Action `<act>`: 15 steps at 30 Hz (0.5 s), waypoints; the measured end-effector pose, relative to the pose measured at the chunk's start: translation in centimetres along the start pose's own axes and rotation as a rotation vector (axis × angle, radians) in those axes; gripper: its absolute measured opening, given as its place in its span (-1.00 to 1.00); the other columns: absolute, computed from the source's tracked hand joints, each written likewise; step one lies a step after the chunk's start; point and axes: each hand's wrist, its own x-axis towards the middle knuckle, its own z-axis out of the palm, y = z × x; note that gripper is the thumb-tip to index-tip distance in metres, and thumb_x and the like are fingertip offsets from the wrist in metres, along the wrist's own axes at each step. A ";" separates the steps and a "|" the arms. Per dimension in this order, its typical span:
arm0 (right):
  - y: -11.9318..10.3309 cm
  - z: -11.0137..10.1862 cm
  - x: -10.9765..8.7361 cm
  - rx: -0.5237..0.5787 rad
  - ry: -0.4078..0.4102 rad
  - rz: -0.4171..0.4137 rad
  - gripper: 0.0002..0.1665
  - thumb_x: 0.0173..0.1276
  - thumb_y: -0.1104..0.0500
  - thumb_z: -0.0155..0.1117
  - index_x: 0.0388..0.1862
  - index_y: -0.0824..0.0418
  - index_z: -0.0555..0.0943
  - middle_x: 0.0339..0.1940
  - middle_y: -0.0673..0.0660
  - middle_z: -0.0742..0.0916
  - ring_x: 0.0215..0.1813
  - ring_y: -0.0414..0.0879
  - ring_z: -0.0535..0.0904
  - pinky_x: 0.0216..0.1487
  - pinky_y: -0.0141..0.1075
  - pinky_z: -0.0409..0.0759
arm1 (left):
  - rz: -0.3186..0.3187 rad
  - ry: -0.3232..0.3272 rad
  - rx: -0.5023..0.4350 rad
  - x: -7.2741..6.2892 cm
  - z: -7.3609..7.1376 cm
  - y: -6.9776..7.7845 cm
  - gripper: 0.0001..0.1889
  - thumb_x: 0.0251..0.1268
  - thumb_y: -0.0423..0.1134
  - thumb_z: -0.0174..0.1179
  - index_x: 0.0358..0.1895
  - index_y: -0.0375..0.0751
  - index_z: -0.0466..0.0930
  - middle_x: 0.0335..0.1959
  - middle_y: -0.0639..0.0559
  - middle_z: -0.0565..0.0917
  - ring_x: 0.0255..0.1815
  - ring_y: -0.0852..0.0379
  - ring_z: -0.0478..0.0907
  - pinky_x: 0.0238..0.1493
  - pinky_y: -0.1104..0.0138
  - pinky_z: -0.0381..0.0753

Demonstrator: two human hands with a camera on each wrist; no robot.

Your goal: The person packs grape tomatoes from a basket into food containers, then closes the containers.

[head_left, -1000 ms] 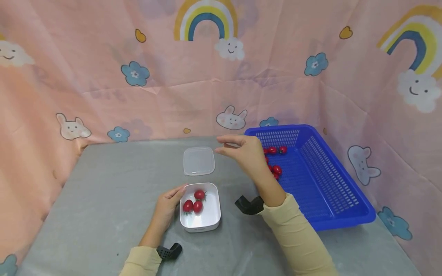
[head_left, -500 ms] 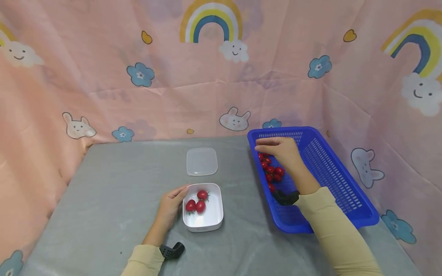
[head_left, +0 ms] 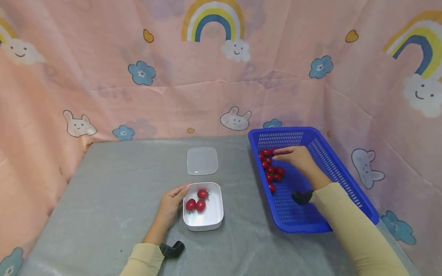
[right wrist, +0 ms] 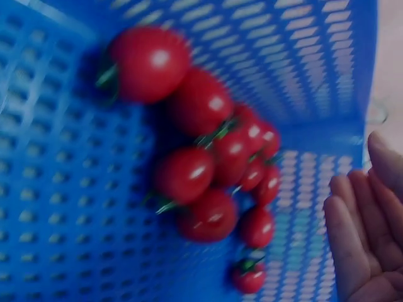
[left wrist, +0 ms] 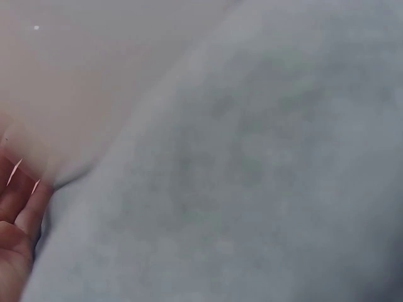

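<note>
My left hand (head_left: 170, 205) rests against the left side of a white square container (head_left: 218, 209), its fingers fairly straight along the outer wall near the back left corner. Inside the container lie three red cherry tomatoes (head_left: 200, 206) with green stems. In the left wrist view, fingers (left wrist: 31, 207) touch the pale wall at the left edge. My right hand (head_left: 296, 158) is over the blue basket (head_left: 293, 226), thumb and fingers apart with nothing between them. Several cherry tomatoes (right wrist: 187, 174) lie along the basket's left side, close to those fingertips.
A translucent square lid (head_left: 202, 161) lies flat behind the container on the grey-covered table (head_left: 131, 184). The basket's raised slotted walls surround the right hand. A pink patterned curtain (head_left: 165, 96) hangs behind and at both sides.
My right hand has moved right from near the lid, over the basket, and come down near the tomatoes. The left hand stays at the container. The head view has shifted slightly.
</note>
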 end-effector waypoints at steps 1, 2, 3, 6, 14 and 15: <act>0.4 -0.1 0.1 0.000 -0.004 0.007 -0.36 0.27 -0.06 0.44 0.18 0.34 0.63 0.26 0.35 0.63 0.39 0.23 0.46 0.37 0.09 0.45 | 0.001 -0.001 -0.001 0.0 0.0 0.0 -0.64 0.36 -0.27 0.24 0.10 -0.47 0.63 0.04 -0.08 0.76 -0.05 0.49 0.60 0.03 0.58 0.54; 0.8 -0.1 0.3 0.002 -0.008 0.015 -0.35 0.27 -0.06 0.44 0.18 0.35 0.63 0.27 0.36 0.62 0.38 0.23 0.47 0.37 0.09 0.45 | 0.001 -0.002 -0.005 0.0 0.0 0.0 -0.63 0.35 -0.27 0.24 0.10 -0.47 0.63 0.03 -0.07 0.76 -0.05 0.49 0.60 0.04 0.57 0.54; 1.1 -0.2 0.4 -0.003 -0.014 0.022 -0.35 0.28 -0.07 0.43 0.19 0.34 0.62 0.28 0.36 0.61 0.38 0.24 0.46 0.38 0.10 0.44 | 0.003 -0.004 -0.003 0.0 -0.1 0.0 -0.63 0.35 -0.27 0.24 0.11 -0.47 0.62 0.03 -0.07 0.76 -0.05 0.50 0.60 0.04 0.57 0.54; 2.1 -0.3 0.7 -0.001 -0.033 0.045 -0.35 0.33 -0.07 0.38 0.24 0.35 0.59 0.32 0.38 0.58 0.40 0.27 0.44 0.41 0.12 0.40 | -0.005 -0.008 -0.002 0.0 0.0 0.0 -0.63 0.35 -0.26 0.24 0.12 -0.44 0.63 0.06 -0.08 0.75 -0.05 0.51 0.60 0.05 0.57 0.54; 4.4 -0.5 1.3 0.127 -0.099 0.145 -0.33 0.41 0.04 0.31 0.35 0.40 0.46 0.33 0.35 0.55 0.34 0.17 0.53 0.47 0.06 0.33 | -0.011 -0.012 0.008 0.0 0.0 0.1 -0.63 0.36 -0.26 0.24 0.13 -0.43 0.62 0.09 -0.14 0.73 -0.06 0.52 0.60 0.05 0.57 0.54; 4.6 -0.5 1.3 0.119 -0.109 0.156 -0.33 0.41 0.02 0.31 0.36 0.38 0.46 0.33 0.33 0.56 0.34 0.16 0.54 0.48 0.08 0.31 | -0.011 -0.011 0.012 0.0 0.0 0.1 -0.63 0.36 -0.26 0.24 0.12 -0.43 0.63 0.09 -0.14 0.73 -0.06 0.52 0.60 0.05 0.57 0.54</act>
